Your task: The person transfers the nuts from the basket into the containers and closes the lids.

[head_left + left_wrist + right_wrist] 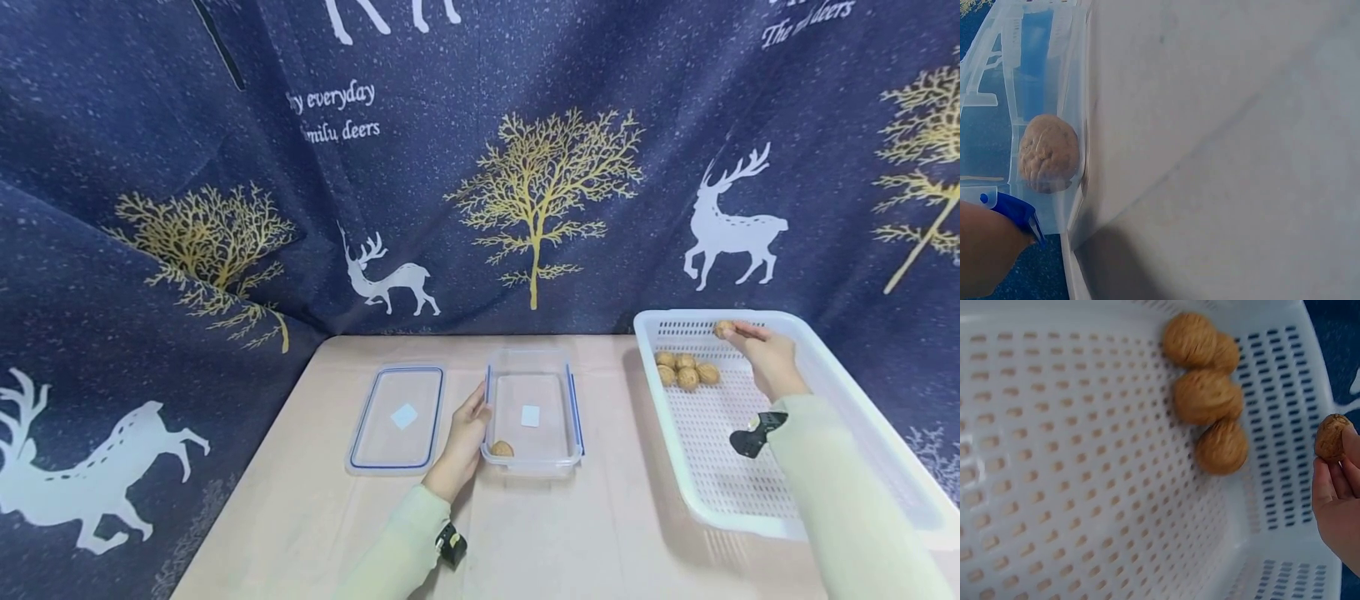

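My right hand [772,358] pinches a walnut [724,329] between thumb and fingertips, above the far end of a white perforated basket [686,471]. Several more walnuts [687,379] sit together in the basket's far left corner; the right wrist view shows the held walnut [1333,437] apart from that cluster. Against the left side of a clear plastic food container [528,467] rests my left hand [465,429], its fingers lying along the outer wall by a blue-edged latch [1016,211]. One walnut [502,449] lies in the container's near left corner.
Left of the container a clear lid [395,417] with a blue seal lies flat on the pale tablecloth [600,533]. Behind the table hangs a dark blue cloth [442,183] printed with deer and trees. The basket's raised rim borders the table's right side.
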{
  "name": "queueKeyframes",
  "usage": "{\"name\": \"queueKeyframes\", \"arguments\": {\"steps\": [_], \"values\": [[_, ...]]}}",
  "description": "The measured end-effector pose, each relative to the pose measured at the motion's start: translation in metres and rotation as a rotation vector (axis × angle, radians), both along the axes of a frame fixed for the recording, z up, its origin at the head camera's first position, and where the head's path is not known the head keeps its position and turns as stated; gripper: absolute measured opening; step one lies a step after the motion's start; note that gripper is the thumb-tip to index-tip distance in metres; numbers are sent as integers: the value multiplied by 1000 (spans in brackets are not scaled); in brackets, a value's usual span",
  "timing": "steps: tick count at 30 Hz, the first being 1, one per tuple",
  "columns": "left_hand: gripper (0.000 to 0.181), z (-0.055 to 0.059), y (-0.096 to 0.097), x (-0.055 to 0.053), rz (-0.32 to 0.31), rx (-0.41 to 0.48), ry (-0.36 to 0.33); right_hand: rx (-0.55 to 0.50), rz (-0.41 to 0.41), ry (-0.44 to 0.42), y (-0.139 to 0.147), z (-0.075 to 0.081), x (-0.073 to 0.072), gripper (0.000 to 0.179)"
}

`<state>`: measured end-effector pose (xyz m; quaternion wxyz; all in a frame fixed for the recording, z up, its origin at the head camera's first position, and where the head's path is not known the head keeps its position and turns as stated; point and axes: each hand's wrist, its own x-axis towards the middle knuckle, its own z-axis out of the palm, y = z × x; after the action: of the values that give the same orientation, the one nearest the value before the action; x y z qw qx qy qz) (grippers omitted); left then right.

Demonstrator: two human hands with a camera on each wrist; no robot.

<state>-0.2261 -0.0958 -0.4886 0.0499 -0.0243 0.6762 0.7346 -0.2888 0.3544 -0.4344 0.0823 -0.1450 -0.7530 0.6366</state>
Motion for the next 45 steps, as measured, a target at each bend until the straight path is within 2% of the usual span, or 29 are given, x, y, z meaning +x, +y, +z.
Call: {"name": "queueKeyframes", "arguments": {"steps": [3,9,11,16,21,27,29,36,40,43,45], "values": [[50,-1,0,-1,6,-6,-2,-16,24,33,-8,7,-2,59],[50,-1,0,-2,5,-3,-6,-135,36,112,-26,20,-4,63],[51,-1,0,-2,3,-3,-6,-173,33,124,-31,24,-4,63],[51,1,-1,-1,6,-7,-3,-186,28,123,-45,37,-4,63],[51,2,-1,-2,5,-7,-8,-291,24,170,-61,51,-4,61],[51,1,-2,-2,-22,4,-9,-364,27,217,-83,65,1,60],[51,5,-3,0,-33,6,-11,-373,32,221,-90,69,2,59],[51,31,-1,16,-37,-18,-13,-351,81,212,-119,81,10,59],[51,14,-1,7,-16,-8,-9,-362,101,211,-136,86,14,59],[50,0,0,-1,-5,0,-5,-331,106,194,-149,89,18,57],[51,2,0,0,-7,5,-7,-329,120,184,-157,91,21,57]]}}
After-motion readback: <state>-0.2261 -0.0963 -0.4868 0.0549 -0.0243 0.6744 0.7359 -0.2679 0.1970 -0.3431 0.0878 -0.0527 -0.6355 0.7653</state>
